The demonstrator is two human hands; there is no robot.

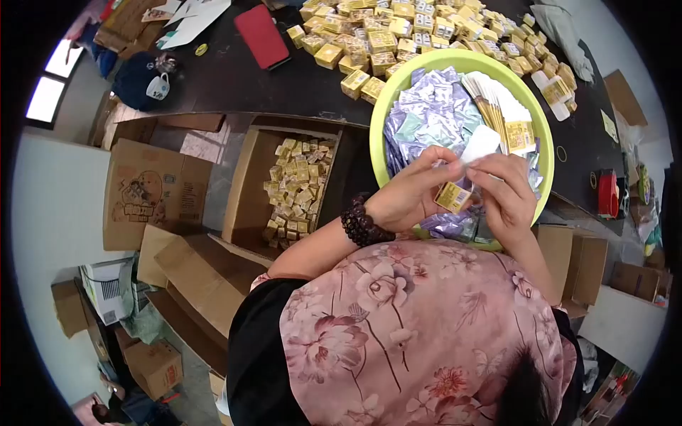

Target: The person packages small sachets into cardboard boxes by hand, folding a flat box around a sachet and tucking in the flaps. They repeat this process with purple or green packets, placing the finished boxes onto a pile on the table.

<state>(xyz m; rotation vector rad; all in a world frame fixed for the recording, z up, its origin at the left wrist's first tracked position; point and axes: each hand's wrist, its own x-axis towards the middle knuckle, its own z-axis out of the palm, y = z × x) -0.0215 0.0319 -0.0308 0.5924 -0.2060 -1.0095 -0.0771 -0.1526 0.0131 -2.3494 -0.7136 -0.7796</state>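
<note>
Over the lime-green basin (pixel 379 121), my left hand (pixel 419 183) pinches a small yellow printed box (pixel 452 197) with a white flap (pixel 481 144) standing up from it. My right hand (pixel 508 193) has its fingers closed at the base of that flap, close to the left fingertips. Inside the basin lie many purple and mint-green foil sachets (pixel 433 106). A fanned stack of flat yellow-and-white cartons (pixel 494 106) rests on them at the right. The contents of the small box are hidden.
Many small yellow boxes (pixel 383 41) are heaped on the dark table (pixel 213 78). A cardboard box (pixel 245 177) at left holds more small boxes (pixel 298 177). A red notebook (pixel 261 37), a mug (pixel 158 86) and a red object (pixel 607 195) lie on the table.
</note>
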